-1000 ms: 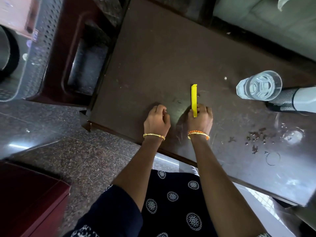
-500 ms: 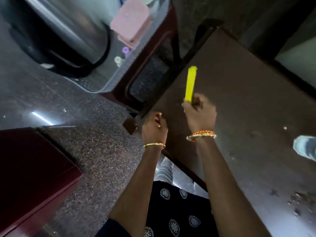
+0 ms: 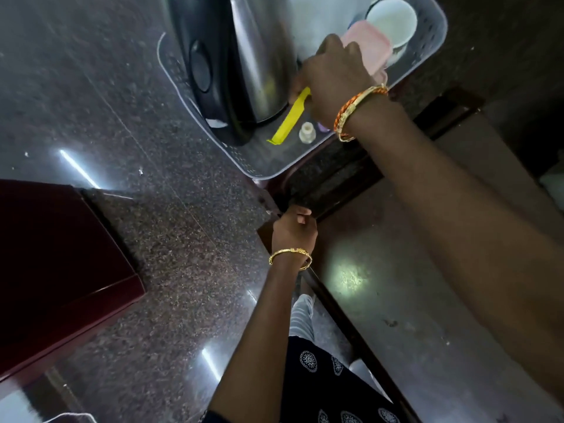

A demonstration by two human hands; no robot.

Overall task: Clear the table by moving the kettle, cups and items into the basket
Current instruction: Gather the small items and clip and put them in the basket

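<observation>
Head view. The right hand (image 3: 332, 71) is extended over the grey perforated basket (image 3: 268, 166), its back toward the camera. Its fingers are closed on the upper end of a yellow strip-shaped item (image 3: 288, 119), which slants down and to the left; the lower tip is at or just above the basket floor, contact cannot be confirmed. The item lies just beside the steel kettle (image 3: 262, 59), which stands inside the basket on its black base (image 3: 207, 77). A small white cap-like piece (image 3: 306, 132) rests on the basket floor just right of the yellow item. A pink container (image 3: 370, 48) lies behind the right hand, and a white cup (image 3: 392, 21) sits in the far corner of the basket. An orange and gold bangle (image 3: 358, 109) is on the right wrist.

The left hand (image 3: 293, 232) is at the near corner of the dark table (image 3: 396, 300), fingers curled inward into a loose fist; whether it holds anything cannot be determined. A gold bangle (image 3: 290, 257) is on the left wrist. The basket rests on a dark red stool (image 3: 305, 175), over a speckled stone floor (image 3: 122, 117). A maroon box-shaped object (image 3: 55, 270) stands on the floor at the left
</observation>
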